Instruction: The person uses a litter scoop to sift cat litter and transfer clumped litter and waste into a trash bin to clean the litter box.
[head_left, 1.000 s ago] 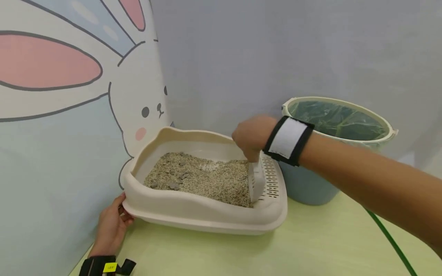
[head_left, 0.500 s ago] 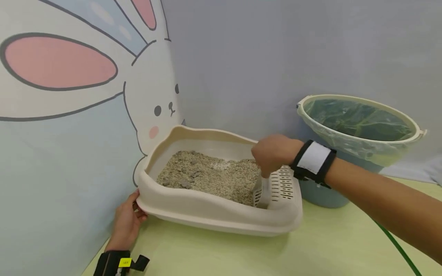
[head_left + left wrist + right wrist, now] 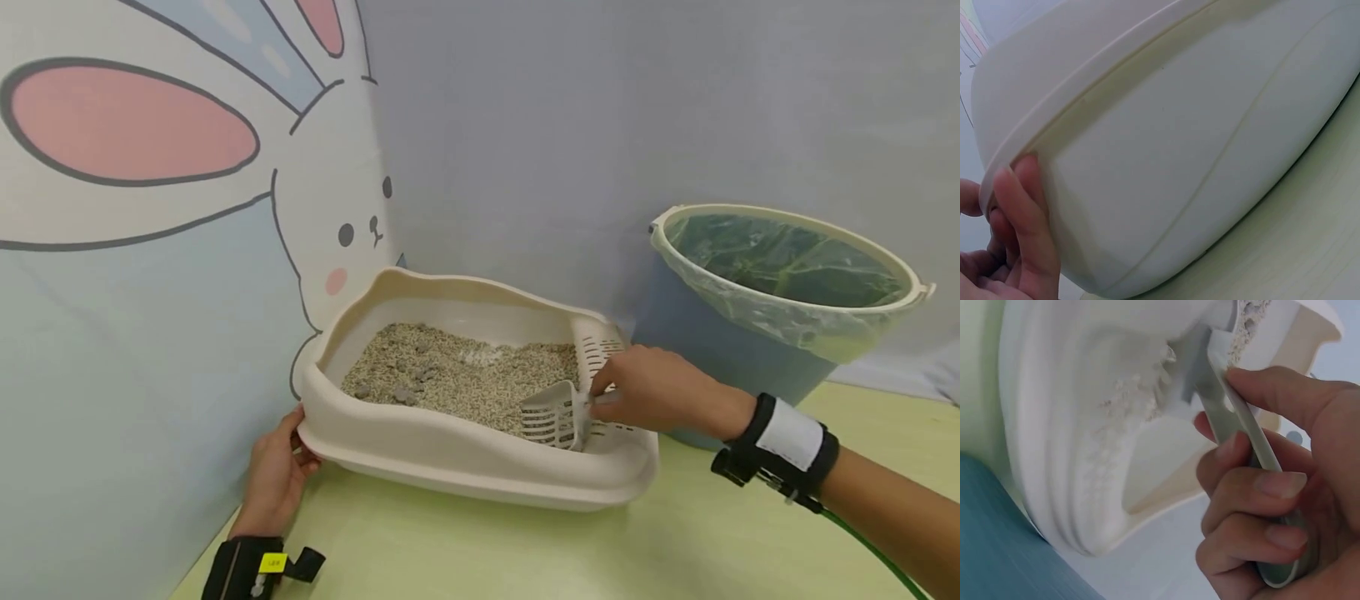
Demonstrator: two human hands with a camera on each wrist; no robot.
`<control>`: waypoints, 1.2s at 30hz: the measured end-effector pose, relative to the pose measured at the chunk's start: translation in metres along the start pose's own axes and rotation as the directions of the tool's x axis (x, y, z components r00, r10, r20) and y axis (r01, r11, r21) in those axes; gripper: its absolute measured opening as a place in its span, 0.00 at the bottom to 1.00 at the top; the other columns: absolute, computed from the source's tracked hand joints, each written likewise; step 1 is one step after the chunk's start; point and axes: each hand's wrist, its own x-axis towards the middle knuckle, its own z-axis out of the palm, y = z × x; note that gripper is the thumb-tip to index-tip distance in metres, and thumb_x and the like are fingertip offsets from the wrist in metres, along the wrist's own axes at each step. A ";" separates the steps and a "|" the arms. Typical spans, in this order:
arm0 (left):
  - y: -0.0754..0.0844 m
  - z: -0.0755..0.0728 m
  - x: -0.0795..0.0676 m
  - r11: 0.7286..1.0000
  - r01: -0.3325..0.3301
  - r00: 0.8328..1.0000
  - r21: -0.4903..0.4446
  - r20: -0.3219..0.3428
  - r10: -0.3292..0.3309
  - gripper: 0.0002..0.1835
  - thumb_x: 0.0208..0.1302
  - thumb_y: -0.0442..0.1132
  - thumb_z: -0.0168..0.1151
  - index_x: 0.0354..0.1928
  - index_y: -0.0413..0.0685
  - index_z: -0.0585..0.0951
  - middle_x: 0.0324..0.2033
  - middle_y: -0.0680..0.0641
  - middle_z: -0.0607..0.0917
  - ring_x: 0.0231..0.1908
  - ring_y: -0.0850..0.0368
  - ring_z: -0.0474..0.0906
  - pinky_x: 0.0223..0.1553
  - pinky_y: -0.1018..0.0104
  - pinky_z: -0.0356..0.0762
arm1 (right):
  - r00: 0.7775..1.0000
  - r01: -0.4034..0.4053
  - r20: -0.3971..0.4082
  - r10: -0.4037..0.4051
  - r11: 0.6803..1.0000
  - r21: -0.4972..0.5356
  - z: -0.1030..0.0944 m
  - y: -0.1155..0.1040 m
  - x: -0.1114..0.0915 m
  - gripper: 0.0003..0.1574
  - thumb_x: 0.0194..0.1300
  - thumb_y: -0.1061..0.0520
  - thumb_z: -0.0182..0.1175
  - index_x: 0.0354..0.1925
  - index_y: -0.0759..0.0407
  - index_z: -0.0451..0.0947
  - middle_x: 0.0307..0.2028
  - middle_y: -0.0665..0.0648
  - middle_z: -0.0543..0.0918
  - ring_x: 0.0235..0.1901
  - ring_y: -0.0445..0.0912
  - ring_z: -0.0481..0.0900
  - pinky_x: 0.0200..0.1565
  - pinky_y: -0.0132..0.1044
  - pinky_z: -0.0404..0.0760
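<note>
Left hand [image 3: 272, 479], 8 o'clock in the head view: the wrist is fitted with a wide black band [image 3: 222, 575] crossed by a thin brownish line. A yellow label [image 3: 273, 562] with dark print, too small to read, is located at the band's 3 o'clock side. A short black module [image 3: 306, 565] projects beyond the label at 3 o'clock; a small silvery part [image 3: 258, 586] shows at 7 o'clock.

Right hand [image 3: 658, 387], 4 o'clock: a black strap [image 3: 783, 472] carries a whitish rectangular panel [image 3: 791, 435]. A rounded black housing [image 3: 735, 467] is mounted at the panel's 8 o'clock. A thin green cable [image 3: 862, 537] exits at 5 o'clock.
</note>
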 end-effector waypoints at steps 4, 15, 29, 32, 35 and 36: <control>0.002 -0.002 -0.001 1.000 -0.006 1.000 0.019 -0.012 0.007 0.21 0.69 0.55 0.52 0.47 0.42 0.74 0.24 0.51 0.74 0.18 0.60 0.73 0.15 0.74 0.72 | 0.998 0.034 -0.050 -0.032 0.999 0.038 0.013 0.000 0.005 0.08 0.57 0.47 0.66 0.35 0.46 0.86 0.32 0.44 0.85 0.24 0.34 0.76 0.24 0.36 0.77; 0.004 -0.002 -0.002 0.996 0.009 0.998 0.088 -0.055 -0.004 0.24 0.70 0.55 0.50 0.50 0.40 0.71 0.25 0.50 0.73 0.19 0.60 0.72 0.15 0.73 0.71 | 0.987 0.163 -0.032 -0.160 0.973 0.166 0.032 -0.015 0.043 0.05 0.60 0.49 0.64 0.31 0.46 0.86 0.26 0.42 0.83 0.19 0.32 0.74 0.25 0.37 0.77; -0.004 0.005 0.001 0.991 0.001 0.996 0.134 -0.084 0.010 0.26 0.69 0.57 0.50 0.51 0.38 0.72 0.26 0.49 0.72 0.19 0.59 0.71 0.16 0.74 0.70 | 0.988 0.154 0.002 -0.157 0.974 0.167 0.040 -0.041 0.095 0.10 0.58 0.49 0.67 0.34 0.53 0.87 0.30 0.48 0.86 0.19 0.36 0.77 0.24 0.35 0.78; -0.003 0.004 0.002 0.989 -0.006 0.996 0.146 -0.084 0.018 0.26 0.70 0.57 0.49 0.51 0.38 0.72 0.26 0.49 0.72 0.19 0.59 0.71 0.16 0.73 0.70 | 0.989 0.144 0.012 -0.148 0.976 0.163 0.044 -0.047 0.108 0.10 0.57 0.48 0.67 0.34 0.51 0.87 0.30 0.49 0.87 0.17 0.37 0.75 0.23 0.35 0.75; -0.003 0.004 0.002 0.988 -0.002 0.995 0.153 -0.095 0.017 0.25 0.70 0.56 0.49 0.50 0.38 0.72 0.26 0.49 0.72 0.19 0.59 0.71 0.17 0.73 0.70 | 0.986 0.161 0.014 -0.166 0.974 0.159 0.048 -0.052 0.122 0.10 0.57 0.48 0.67 0.34 0.51 0.87 0.31 0.49 0.87 0.16 0.36 0.73 0.21 0.34 0.72; -0.004 0.005 0.002 0.988 0.001 0.995 0.153 -0.100 0.014 0.25 0.70 0.55 0.49 0.50 0.38 0.72 0.26 0.49 0.72 0.19 0.59 0.71 0.17 0.73 0.70 | 0.984 0.172 0.014 -0.177 0.972 0.162 0.050 -0.054 0.126 0.10 0.58 0.48 0.67 0.34 0.51 0.87 0.31 0.49 0.87 0.15 0.36 0.73 0.21 0.33 0.71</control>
